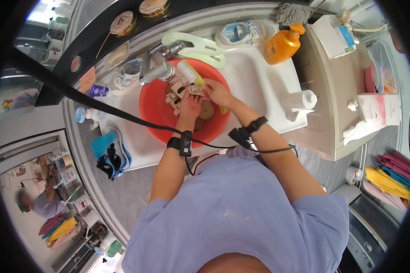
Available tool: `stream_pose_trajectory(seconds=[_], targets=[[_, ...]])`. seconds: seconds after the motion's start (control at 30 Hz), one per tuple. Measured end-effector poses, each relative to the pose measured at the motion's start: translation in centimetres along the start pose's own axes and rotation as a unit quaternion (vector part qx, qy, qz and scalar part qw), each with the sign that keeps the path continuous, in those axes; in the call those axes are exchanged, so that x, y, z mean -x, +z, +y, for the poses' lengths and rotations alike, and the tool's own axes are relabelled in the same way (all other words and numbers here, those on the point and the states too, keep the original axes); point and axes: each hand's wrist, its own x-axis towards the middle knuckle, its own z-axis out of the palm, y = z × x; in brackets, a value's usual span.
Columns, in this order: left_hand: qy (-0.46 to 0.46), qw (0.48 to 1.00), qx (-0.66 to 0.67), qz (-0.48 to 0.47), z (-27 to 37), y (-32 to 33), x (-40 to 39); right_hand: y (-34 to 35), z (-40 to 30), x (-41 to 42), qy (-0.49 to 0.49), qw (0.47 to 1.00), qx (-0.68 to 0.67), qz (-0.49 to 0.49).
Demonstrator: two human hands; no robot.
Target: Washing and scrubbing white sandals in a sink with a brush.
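Note:
A red plastic basin [150, 102] stands in the white sink. Inside it lies a cream strapped sandal [173, 97] with buckles and a brown footbed. My left hand [190, 106] presses on the straps and grips the sandal. Above the basin, my right hand [219, 94] holds a scrub brush [191, 72] with white bristles and a yellow-green handle. The brush head is raised beside the faucet [160, 71], bristles pointing away from me. My fingers hide part of the sandal and of the brush handle.
Pale green insoles [200, 47], a white sneaker [241, 34] and an orange pump bottle [283, 46] line the sink's back rim. Another sneaker [125, 76] sits left of the faucet. A white bottle [299, 99] stands at right, blue shoes [118, 153] at left. A black cable [123, 116] crosses the view.

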Motion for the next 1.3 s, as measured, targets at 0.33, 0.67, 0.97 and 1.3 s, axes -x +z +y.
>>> stream_pose_trajectory(seconds=[0.33, 0.67, 0.97, 1.3], targets=[[-0.129, 0.988, -0.06, -0.053, 5.6, 2.7, 2.2, 0.1, -0.3, -4.5, -0.045, 0.959, 0.267, 0.081], [-0.026, 0.989, 0.13, -0.072, 9.0, 4.5, -2.7, -1.8, -5.2, -8.7, -0.138, 0.871, 0.438, 0.176], [0.061, 0.98, 0.095, -0.161, 8.6, 3.7, -1.9, 3.1, -3.9, -11.1, -0.251, 0.899, 0.238, 0.268], [-0.014, 0.998, 0.049, 0.04, 11.1, 0.4, 1.2, 6.3, -4.2, -7.5, 0.099, 0.971, -0.215, 0.04]])
